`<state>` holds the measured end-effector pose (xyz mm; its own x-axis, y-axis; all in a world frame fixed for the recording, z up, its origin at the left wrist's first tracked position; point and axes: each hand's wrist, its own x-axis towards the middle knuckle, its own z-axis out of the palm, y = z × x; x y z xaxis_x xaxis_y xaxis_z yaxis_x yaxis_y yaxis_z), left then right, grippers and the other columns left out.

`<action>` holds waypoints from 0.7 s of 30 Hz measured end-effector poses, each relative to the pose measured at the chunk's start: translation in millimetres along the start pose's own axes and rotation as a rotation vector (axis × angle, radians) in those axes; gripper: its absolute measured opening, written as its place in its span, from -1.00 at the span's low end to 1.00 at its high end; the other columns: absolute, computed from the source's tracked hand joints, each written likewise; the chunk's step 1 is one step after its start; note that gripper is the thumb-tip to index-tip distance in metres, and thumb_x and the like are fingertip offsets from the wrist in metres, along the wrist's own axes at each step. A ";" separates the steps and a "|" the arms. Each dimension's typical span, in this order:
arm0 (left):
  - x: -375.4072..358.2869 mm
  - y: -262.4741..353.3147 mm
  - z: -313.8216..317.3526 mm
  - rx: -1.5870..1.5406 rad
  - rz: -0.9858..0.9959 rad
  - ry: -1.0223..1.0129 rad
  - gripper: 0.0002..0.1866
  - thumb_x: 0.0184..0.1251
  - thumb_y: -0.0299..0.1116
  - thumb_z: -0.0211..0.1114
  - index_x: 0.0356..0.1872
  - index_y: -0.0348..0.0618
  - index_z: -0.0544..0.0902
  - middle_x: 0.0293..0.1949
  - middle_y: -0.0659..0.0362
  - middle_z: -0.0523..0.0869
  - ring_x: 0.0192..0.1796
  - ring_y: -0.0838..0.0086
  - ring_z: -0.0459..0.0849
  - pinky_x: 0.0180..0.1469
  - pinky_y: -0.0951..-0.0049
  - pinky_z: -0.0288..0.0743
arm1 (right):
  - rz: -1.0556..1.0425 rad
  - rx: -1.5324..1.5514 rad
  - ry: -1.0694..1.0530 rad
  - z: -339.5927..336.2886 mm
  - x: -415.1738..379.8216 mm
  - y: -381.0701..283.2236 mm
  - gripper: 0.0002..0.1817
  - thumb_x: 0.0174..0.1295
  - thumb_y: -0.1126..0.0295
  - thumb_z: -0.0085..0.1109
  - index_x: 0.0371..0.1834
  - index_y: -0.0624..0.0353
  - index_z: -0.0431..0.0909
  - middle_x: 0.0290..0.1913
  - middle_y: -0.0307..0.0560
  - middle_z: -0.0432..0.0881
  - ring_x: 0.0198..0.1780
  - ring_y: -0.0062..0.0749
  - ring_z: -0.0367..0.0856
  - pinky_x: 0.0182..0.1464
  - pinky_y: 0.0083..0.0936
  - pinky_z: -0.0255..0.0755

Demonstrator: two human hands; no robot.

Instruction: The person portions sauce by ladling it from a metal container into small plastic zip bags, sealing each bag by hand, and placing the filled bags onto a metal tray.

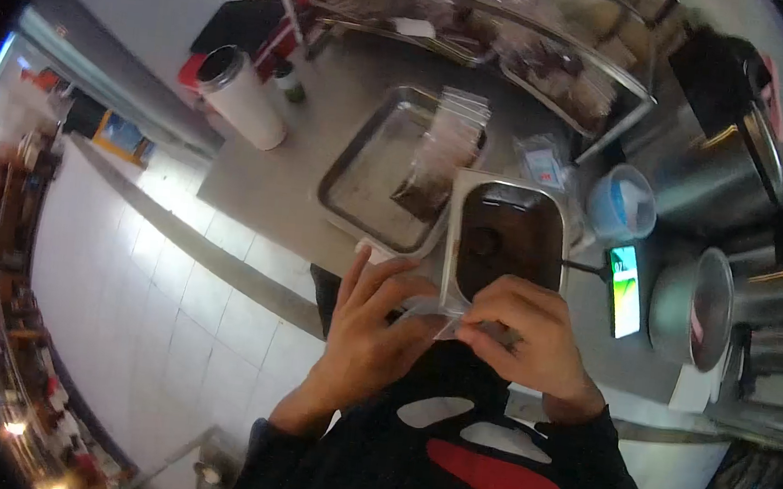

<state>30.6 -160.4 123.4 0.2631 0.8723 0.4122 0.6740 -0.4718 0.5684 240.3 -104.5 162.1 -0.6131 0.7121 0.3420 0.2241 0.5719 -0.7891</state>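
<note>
Close to my body, both hands are at a small clear plastic bag [446, 327]. My left hand [374, 323] grips its left side, with some fingers raised. The fingertips of my right hand [526, 338] pinch the bag's other edge. Just beyond them stands a deep steel pan [454, 251] holding dark brown liquid [510, 232]. A thin dark handle [585, 266] sticks out over its right rim. To the left, a shallow metal tray [347, 169] carries a row of flat clear packets [454, 137], some with dark contents.
A lit phone [625, 291] lies right of the pan, near a blue-white tub [623, 206] and a metal pot [687, 311]. A white tumbler [245, 103] stands at the back left. Behind the tray is a metal rack [490, 9] of packed goods. Tiled floor [217, 294] lies left of the counter.
</note>
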 end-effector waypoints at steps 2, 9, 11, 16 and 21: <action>2.8 4.1 1.4 -0.041 0.002 0.021 -0.84 -0.01 -0.43 0.52 -0.37 -0.03 0.74 -0.09 0.24 0.70 0.17 0.19 0.61 0.38 -0.15 0.28 | -0.022 -0.045 -0.025 -2.3 -9.2 2.5 -0.75 0.04 0.47 0.48 -0.21 0.19 0.65 -0.22 -0.12 0.66 -0.24 -0.37 0.70 -0.26 -0.46 0.56; 9.9 8.6 10.4 -0.264 -0.128 -0.136 -0.78 0.02 -0.53 0.47 -0.26 -0.17 0.69 -0.15 0.14 0.73 -0.01 0.18 0.68 0.10 0.10 0.52 | -0.099 -0.237 -0.191 -12.6 -25.8 6.9 -0.75 0.16 0.38 0.35 -0.09 0.14 0.65 -0.12 -0.13 0.66 -0.16 -0.26 0.71 -0.15 -0.37 0.60; -2.1 1.1 11.8 -0.366 -0.226 -0.243 -0.73 0.04 -0.51 0.47 -0.19 -0.21 0.67 -0.10 0.07 0.73 0.02 0.12 0.67 0.07 0.15 0.54 | -0.114 -0.196 -0.170 -10.2 -26.4 8.2 -0.75 0.18 0.38 0.31 -0.08 0.14 0.65 -0.10 -0.13 0.65 -0.18 -0.26 0.70 -0.16 -0.37 0.59; 18.9 17.5 5.8 -0.370 -0.258 -0.261 -0.71 -0.03 -0.43 0.52 -0.23 -0.21 0.71 -0.08 -0.01 0.72 0.06 0.08 0.66 0.08 0.14 0.54 | -0.170 -0.097 -0.157 -4.0 -27.7 15.4 -0.76 0.21 0.42 0.22 -0.06 0.17 0.64 -0.12 -0.13 0.62 -0.23 -0.28 0.67 -0.22 -0.37 0.56; 8.0 10.5 3.6 -0.300 -0.254 -0.231 -0.75 -0.09 -0.49 0.51 -0.31 -0.22 0.72 -0.12 0.04 0.75 -0.04 0.14 0.70 -0.03 0.23 0.59 | -0.149 -0.094 -0.110 -0.6 -25.8 10.1 -0.78 0.15 0.39 0.13 -0.14 0.18 0.55 -0.20 -0.07 0.53 -0.23 -0.20 0.65 -0.21 -0.29 0.56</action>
<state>42.3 -157.9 130.1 0.2852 0.9548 0.0831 0.5164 -0.2261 0.8260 258.9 -116.8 145.6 -0.7226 0.5708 0.3899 0.1912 0.7071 -0.6808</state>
